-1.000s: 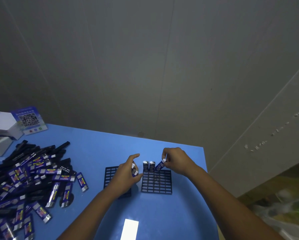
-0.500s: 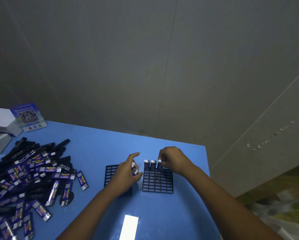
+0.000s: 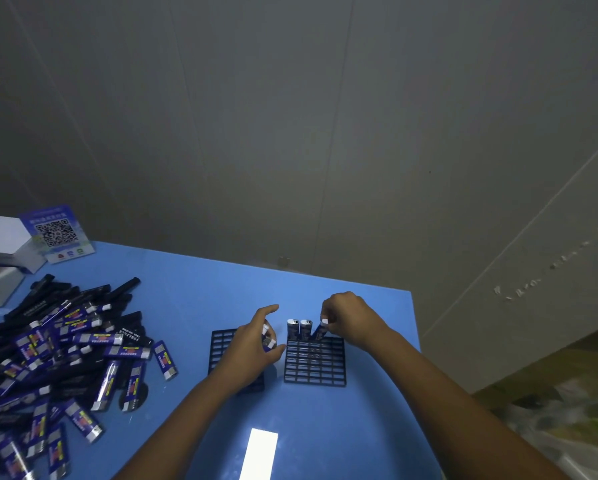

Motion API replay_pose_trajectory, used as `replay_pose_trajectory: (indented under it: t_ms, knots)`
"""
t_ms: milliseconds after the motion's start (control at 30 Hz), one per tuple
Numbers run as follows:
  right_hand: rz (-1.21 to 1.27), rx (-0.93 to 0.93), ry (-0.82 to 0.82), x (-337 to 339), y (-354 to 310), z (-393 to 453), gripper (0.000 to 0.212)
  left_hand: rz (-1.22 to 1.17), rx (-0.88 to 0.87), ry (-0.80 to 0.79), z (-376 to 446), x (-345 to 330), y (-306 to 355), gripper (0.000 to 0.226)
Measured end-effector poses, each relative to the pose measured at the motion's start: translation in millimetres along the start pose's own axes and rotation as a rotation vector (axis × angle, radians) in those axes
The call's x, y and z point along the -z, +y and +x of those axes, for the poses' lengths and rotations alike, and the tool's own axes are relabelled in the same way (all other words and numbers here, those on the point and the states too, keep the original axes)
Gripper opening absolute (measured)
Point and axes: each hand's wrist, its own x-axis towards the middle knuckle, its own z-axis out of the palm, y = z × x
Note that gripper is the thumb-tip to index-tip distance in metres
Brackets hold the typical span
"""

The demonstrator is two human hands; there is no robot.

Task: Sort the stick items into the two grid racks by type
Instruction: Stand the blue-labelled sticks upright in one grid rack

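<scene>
A blue stick (image 3: 320,331) is pinched, tilted, by the right hand (image 3: 349,318) at the right rack's (image 3: 314,362) far edge, while more sticks (image 3: 269,338) are gripped by the left hand (image 3: 254,344) just left of that rack.

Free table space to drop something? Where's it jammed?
Bare blue table beyond the two racks, up to the far edge, and the near strip between the forearms. A narrow lane runs between the stick pile and the left rack. Crowded: the left side under the pile.

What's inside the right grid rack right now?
Two blue sticks stand upright in the right grid rack's far row; the right hand tilts a third in beside them. Other visible cells look empty.
</scene>
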Motion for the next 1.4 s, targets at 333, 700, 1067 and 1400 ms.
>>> replay_pose_trajectory:
  t_ms: [333,700,1067,1400]
  knots:
    - [-0.052,0.010,-0.033,-8.3,-17.3,6.4,0.015,0.025,-0.016,0.016,-0.5,0.4,3.3,0.074]
    - [0.202,0.026,0.113,1.9,-18.4,-5.9,0.020,-0.001,0.003,0.035,-2.1,6.9,8.0,0.076]
    - [0.822,0.094,-0.046,16.2,-65.8,-23.9,0.009,-0.028,-0.099,0.042,-8.4,3.0,32.4,0.073]
    - [0.871,0.083,-0.132,16.2,-71.0,-21.7,0.014,-0.040,-0.113,0.034,-13.7,7.2,33.6,0.077]
